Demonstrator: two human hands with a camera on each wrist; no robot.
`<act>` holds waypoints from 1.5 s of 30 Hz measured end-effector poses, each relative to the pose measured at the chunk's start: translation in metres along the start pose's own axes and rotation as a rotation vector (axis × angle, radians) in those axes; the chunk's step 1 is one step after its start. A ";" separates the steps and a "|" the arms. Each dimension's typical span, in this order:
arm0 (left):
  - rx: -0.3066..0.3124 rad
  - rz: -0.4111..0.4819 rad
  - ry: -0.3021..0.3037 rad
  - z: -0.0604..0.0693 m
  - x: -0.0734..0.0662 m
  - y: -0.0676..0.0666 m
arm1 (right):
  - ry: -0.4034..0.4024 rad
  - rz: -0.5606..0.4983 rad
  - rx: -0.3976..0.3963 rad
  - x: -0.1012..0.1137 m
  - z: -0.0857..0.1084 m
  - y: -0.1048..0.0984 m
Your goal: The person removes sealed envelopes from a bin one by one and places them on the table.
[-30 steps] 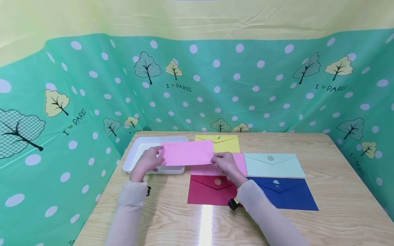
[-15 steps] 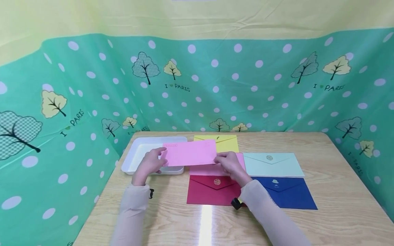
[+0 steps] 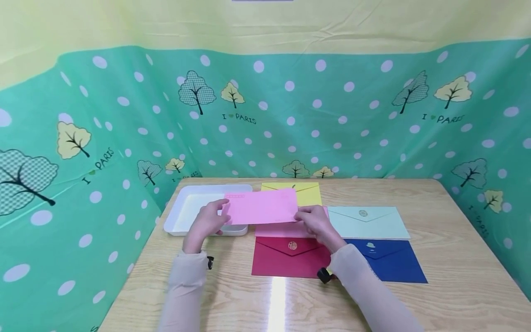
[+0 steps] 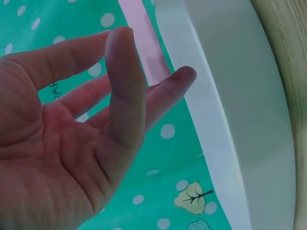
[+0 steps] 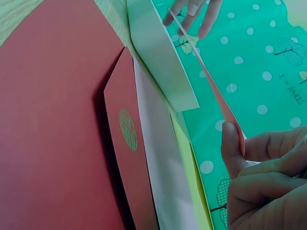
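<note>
A pink envelope (image 3: 261,207) is held level above the table, its plain side showing, partly over the white tray (image 3: 195,188). At its left end, my left hand (image 3: 207,221) pinches the edge between thumb and fingers; the left wrist view shows this hand (image 4: 100,115) beside a strip of the envelope (image 4: 144,43). My right hand (image 3: 316,223) pinches the lower right corner. Thumb and index finger meet on the paper in the right wrist view. Below lies a second pink envelope (image 3: 278,229), partly covered by the raised one.
A yellow envelope (image 3: 308,198) lies behind, a mint one (image 3: 369,226) to the right. Nearer me are a red envelope (image 3: 274,258) and a blue one (image 3: 392,263), partly under my right arm. A polka-dot curtain (image 3: 290,115) hangs around the wooden table (image 3: 452,258).
Both hands have carried the pink envelope a little to the right, uncovering more of the tray. The hold at each end stays the same.
</note>
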State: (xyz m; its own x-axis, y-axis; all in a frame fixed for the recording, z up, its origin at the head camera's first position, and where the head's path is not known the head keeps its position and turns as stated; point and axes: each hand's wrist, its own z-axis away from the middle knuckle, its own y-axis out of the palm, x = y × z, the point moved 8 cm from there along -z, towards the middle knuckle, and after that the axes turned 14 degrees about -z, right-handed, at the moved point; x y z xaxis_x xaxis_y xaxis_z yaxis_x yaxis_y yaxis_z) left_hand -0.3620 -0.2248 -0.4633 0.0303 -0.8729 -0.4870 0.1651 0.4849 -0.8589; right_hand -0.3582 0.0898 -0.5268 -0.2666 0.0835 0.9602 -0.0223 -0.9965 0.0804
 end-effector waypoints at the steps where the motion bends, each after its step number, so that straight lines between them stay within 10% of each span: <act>1: 0.002 0.003 -0.003 0.000 -0.001 0.000 | 0.001 0.002 -0.001 0.000 0.000 -0.001; 45: 0.024 0.033 0.060 -0.002 -0.029 0.027 | 0.049 0.013 -0.013 -0.004 -0.006 -0.048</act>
State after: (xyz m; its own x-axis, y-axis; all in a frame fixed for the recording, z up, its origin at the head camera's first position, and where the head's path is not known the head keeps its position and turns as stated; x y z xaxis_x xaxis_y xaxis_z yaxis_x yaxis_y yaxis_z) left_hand -0.3606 -0.1865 -0.4730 -0.0230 -0.8512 -0.5244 0.1889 0.5114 -0.8383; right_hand -0.3621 0.1370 -0.5358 -0.3137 0.0709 0.9469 -0.0312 -0.9974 0.0644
